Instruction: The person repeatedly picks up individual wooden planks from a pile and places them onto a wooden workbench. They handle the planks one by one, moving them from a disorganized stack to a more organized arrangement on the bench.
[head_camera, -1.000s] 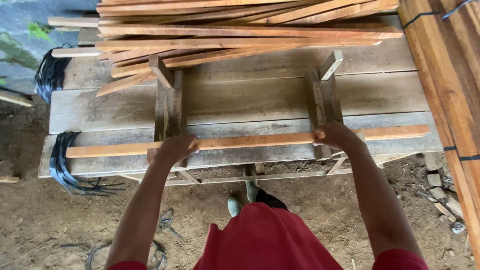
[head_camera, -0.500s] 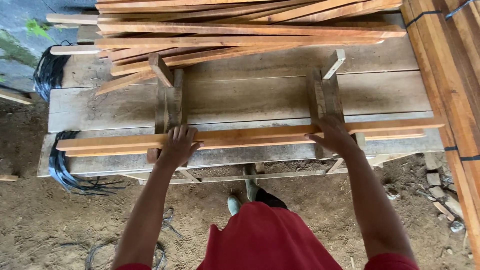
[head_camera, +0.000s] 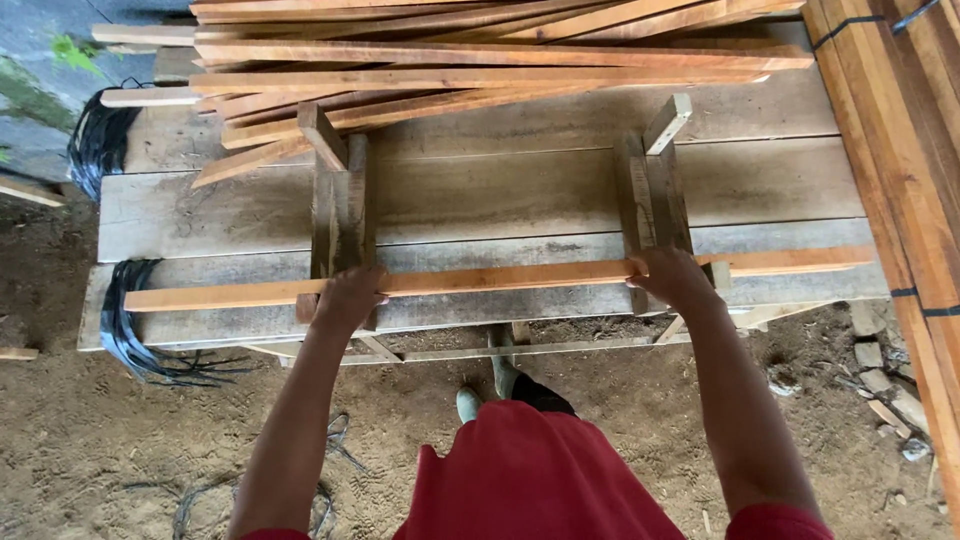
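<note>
A person in a red shirt bends over a rough table (head_camera: 480, 190) of grey weathered planks, both hands on a long, thin reddish-orange wooden slat (head_camera: 500, 277) that lies crosswise along the table's near edge. The left hand (head_camera: 345, 297) curls over the slat beside a pair of upright dark wooden blocks (head_camera: 340, 205), fingers wrapped down over the slat's near edge. The right hand (head_camera: 675, 277) grips the same slat further along, closed around it just in front of a second pair of upright wooden blocks (head_camera: 652, 190). The slat runs out past both hands, its right end reaching toward a banded stack of orange-brown boards (head_camera: 905, 150) at the frame's right edge. At the far side of the table a loose heap of similar thin wooden slats (head_camera: 480, 60) lies at shallow angles. Bundles of black plastic strapping (head_camera: 125, 325) hang off the table's left end above bare earth (head_camera: 120, 450). A pale green boot (head_camera: 468, 402) shows beneath the table's edge.
</note>
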